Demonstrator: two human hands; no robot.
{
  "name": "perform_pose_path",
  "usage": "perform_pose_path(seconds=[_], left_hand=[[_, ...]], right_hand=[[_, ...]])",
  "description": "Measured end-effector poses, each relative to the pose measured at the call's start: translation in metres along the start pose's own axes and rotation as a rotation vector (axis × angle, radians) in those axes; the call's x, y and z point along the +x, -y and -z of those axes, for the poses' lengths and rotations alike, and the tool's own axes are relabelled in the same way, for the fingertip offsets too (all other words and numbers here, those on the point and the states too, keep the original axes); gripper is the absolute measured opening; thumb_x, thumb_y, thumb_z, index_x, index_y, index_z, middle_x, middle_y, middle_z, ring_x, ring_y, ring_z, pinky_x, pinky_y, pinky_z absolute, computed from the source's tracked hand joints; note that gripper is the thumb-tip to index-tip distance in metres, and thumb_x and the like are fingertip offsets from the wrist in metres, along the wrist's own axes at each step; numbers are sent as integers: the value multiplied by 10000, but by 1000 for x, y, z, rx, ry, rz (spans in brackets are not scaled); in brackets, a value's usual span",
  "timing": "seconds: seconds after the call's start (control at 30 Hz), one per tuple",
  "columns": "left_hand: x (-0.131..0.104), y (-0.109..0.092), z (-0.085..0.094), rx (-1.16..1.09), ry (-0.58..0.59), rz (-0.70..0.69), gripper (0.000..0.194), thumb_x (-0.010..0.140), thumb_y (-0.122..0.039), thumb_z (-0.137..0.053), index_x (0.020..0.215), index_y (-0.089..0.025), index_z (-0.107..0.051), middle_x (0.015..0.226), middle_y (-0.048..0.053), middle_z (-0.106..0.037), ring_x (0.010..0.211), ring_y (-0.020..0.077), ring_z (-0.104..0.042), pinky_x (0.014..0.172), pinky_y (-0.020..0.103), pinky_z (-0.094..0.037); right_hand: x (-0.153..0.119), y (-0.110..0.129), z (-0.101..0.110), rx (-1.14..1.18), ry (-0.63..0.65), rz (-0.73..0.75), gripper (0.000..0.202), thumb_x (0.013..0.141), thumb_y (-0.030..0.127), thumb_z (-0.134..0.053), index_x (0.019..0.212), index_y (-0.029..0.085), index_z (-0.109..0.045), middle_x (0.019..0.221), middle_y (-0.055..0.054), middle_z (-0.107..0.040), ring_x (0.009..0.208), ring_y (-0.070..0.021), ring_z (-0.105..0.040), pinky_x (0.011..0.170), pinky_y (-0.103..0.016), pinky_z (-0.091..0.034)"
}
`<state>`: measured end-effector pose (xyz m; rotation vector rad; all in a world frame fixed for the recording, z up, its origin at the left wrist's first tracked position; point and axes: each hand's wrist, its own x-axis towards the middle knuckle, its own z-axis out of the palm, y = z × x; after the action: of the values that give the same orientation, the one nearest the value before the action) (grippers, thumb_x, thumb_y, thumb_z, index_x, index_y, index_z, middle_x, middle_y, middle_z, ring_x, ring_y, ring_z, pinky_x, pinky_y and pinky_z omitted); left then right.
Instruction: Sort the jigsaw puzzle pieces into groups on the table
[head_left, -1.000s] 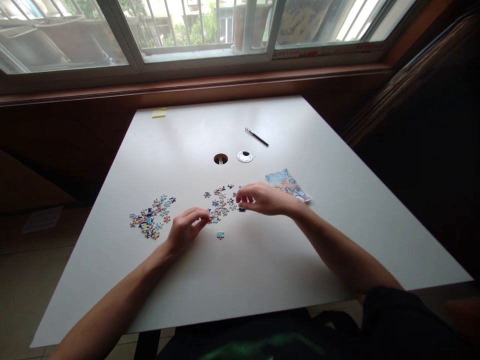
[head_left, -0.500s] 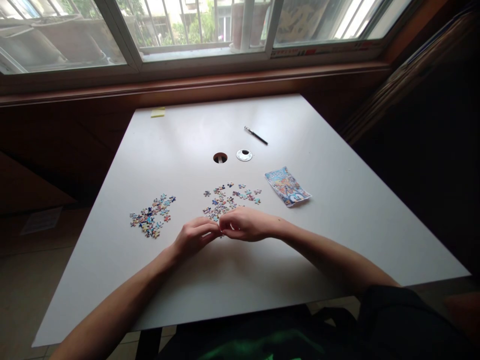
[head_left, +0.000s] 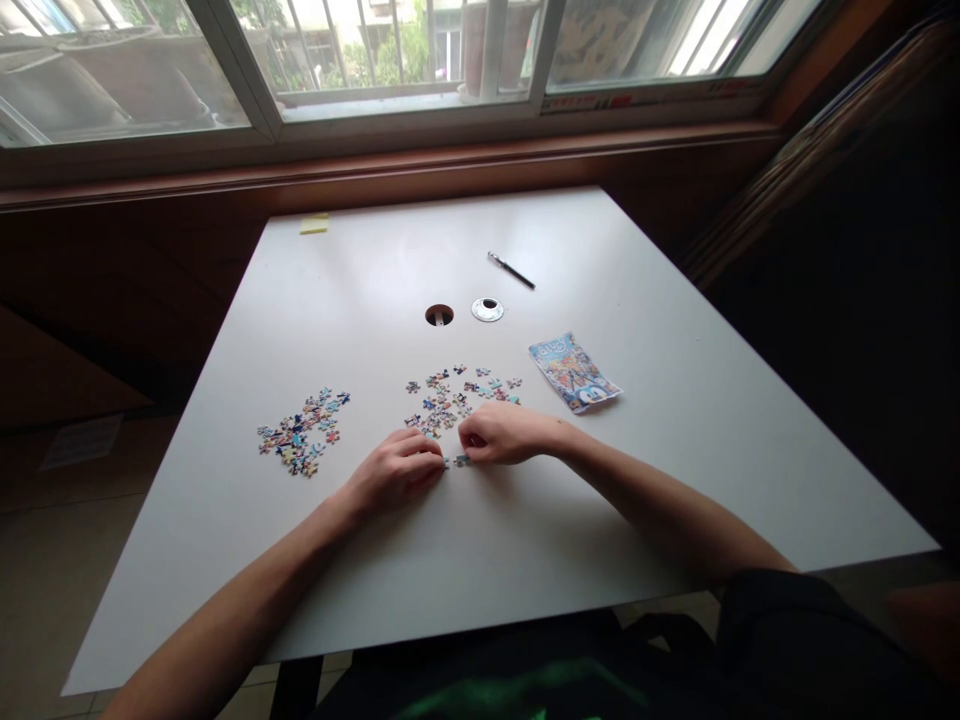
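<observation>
My left hand (head_left: 401,464) rests low over the white table, its fingers closed at a small jigsaw puzzle piece (head_left: 446,462) whose edge shows by the fingertips. Just to the right, my right hand (head_left: 499,433) pinches another puzzle piece (head_left: 461,460) flat against the tabletop. A narrow gap separates the two pieces. Beyond my hands spreads a loose cluster of puzzle pieces (head_left: 442,403), partly covered by the right hand. Off to the left lies a denser pile of puzzle pieces (head_left: 300,435).
A colourful printed picture sheet (head_left: 574,372) lies right of the pieces. Farther back are a round cable hole (head_left: 439,316), its metal cover (head_left: 487,310) and a black pen (head_left: 511,270). Yellow sticky notes (head_left: 314,224) sit at the table's far left edge, below a window.
My hands have drawn slightly apart, the right one moving right and a little away from me. Two puzzle pieces now show between them.
</observation>
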<state>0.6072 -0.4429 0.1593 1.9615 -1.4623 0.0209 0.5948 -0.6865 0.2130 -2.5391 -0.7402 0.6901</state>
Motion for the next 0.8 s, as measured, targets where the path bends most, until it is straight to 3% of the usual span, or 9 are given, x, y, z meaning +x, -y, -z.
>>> perform_pose_path(seconds=[0.4,0.6,0.8], left_hand=[[-1,-1,2,-52,18,36,155,963,-97,-536,951,-178,-667,931,63,-699,851,167,-575,788,318,-465],[-2,1,0,-48,23,28,149,969,-113,-537,961,-183,-667,941,67,-697,849,169,-571,785,322,-465],[-2,1,0,-30,22,23,146,964,-116,-546,973,-188,-672,943,66,-692,844,168,-574,783,320,-470]], right_hand=[[2,3,0,38,-27,-33,157,804,239,-600,819,193,-749,761,-14,-733,638,-119,-572,565,-224,-320],[4,5,-4,31,-58,-96,178,793,318,-623,787,200,-755,753,-25,-739,648,-137,-587,565,-230,-334],[5,8,-7,40,-66,-169,166,771,295,-631,801,207,-768,763,-27,-750,677,-145,-625,566,-227,-348]])
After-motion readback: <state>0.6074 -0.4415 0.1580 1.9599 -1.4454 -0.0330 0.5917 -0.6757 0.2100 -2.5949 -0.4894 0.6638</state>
